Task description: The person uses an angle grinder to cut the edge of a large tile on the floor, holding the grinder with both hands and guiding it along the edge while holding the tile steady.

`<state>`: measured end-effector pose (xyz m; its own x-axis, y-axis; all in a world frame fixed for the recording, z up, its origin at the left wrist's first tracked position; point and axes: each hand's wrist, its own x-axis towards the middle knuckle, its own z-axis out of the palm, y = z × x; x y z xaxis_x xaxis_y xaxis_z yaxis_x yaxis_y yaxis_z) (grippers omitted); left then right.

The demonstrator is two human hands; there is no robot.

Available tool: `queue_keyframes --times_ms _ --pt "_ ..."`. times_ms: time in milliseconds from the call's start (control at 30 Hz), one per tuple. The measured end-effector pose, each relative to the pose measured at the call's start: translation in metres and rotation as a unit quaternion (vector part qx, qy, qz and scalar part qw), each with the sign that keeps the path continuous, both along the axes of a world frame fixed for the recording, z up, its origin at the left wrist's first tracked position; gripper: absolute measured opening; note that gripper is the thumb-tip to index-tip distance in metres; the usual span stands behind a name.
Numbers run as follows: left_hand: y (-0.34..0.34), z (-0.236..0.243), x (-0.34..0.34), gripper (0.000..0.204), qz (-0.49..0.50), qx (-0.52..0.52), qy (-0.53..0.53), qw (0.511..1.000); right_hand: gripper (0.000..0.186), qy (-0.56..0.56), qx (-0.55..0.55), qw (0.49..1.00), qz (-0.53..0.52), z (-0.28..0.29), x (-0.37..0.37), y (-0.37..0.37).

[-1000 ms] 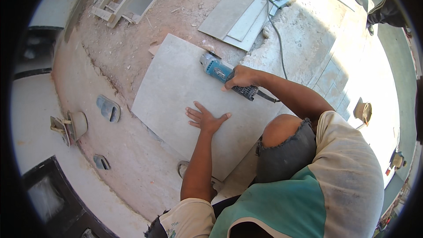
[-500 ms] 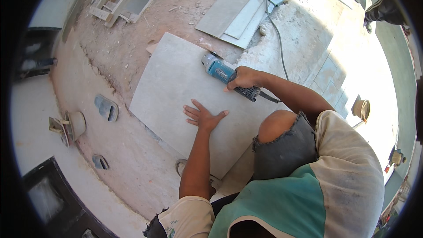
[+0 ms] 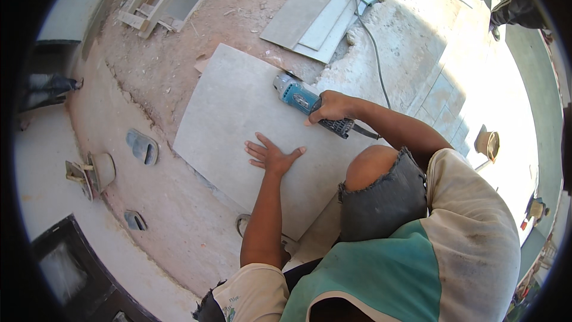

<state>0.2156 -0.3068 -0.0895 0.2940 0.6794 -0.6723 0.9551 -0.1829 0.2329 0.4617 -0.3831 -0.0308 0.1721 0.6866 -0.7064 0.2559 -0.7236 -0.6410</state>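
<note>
A large grey tile [image 3: 226, 107] lies flat in front of me. My left hand [image 3: 274, 155] rests spread on its surface, fingers apart and holding nothing. In my right hand [image 3: 329, 108] is a blue angle grinder [image 3: 299, 96], gripped around its dark rear body. The grinder's silver head and disc sit at the tile's far right edge; whether the disc touches the tile I cannot tell. From its back end a power cord [image 3: 378, 62] loops away across the ground. My bent right knee is close to the grinder's rear.
Several tiles [image 3: 304, 9] lie stacked beyond my tile. Rough broken ground borders it at the far side. On the left are sandals [image 3: 142, 146] and a bucket [image 3: 102, 170]; another bucket [image 3: 488, 145] stands right. People's legs show at far left and upper right [image 3: 519, 9].
At far left a person's leg has come further into view. My left hand stays on the tile and the grinder remains at its edge; the whole view has shifted slightly.
</note>
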Motion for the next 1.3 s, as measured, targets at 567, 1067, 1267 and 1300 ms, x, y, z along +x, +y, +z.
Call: queue_keyframes --times_ms 567,1067,1267,1300 --pt "0.0 0.0 0.0 0.155 0.002 0.003 0.002 1.0 0.065 0.004 -0.01 1.0 -0.006 0.008 -0.001 -0.015" --pt "0.001 0.001 0.001 0.156 0.003 -0.006 -0.002 1.0 0.07 -0.004 -0.015 1.0 0.001 0.015 -0.002 -0.029" --pt "0.0 0.002 0.002 0.155 0.001 -0.001 0.012 1.0 0.067 -0.004 -0.012 1.0 -0.001 0.013 -0.003 -0.036" --pt "0.0 0.002 0.002 0.155 0.002 -0.001 0.009 1.0 0.066 -0.004 -0.009 1.0 -0.003 0.012 -0.003 -0.038"
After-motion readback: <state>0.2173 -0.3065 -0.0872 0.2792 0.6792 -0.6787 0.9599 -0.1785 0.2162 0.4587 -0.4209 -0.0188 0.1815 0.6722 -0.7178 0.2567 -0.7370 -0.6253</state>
